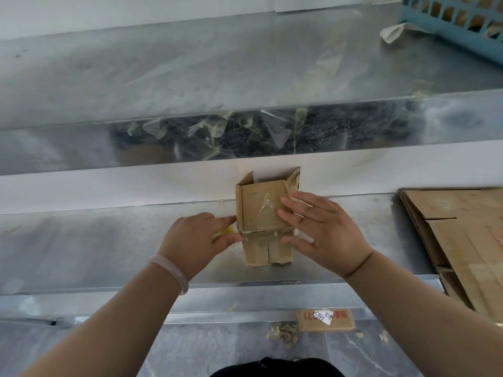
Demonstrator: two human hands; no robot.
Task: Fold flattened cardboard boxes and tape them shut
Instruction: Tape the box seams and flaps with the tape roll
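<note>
Centrally in the head view, a small brown cardboard box (258,213) sits on the near grey metal bench surface (109,240), with its far end against the white panel (109,186) behind the bench. The flaps at the far end stand open. The near end shows folded flaps with a dark gap between them. Wrinkled clear tape (268,205) lies across the upper face.

Right hand (324,235): fingers straight and spread, lying flat on the right part of the upper face, thumb against the lower right side. Nothing is gripped.

Left hand (196,238): index finger and thumb reach the box's left edge at the fold line. A small yellow object (224,232) shows between them, mostly hidden by the hand; whether the hand holds it cannot be determined. A pale white bangle (170,273) circles the left wrist.

Surroundings:
- A stack of flattened brown cardboard sheets (462,240) lies on the bench, right of the box and apart from it.
- An upper metal shelf (190,72) overhangs the panel; scraps of clear tape (217,129) cling to its front edge.
- A light-blue plastic lattice basket (462,20) stands on that shelf at the far right.
- On the grey floor below the bench lies a small tan carton with a white label (325,319), with crumpled scraps (283,333) just beside it.
</note>
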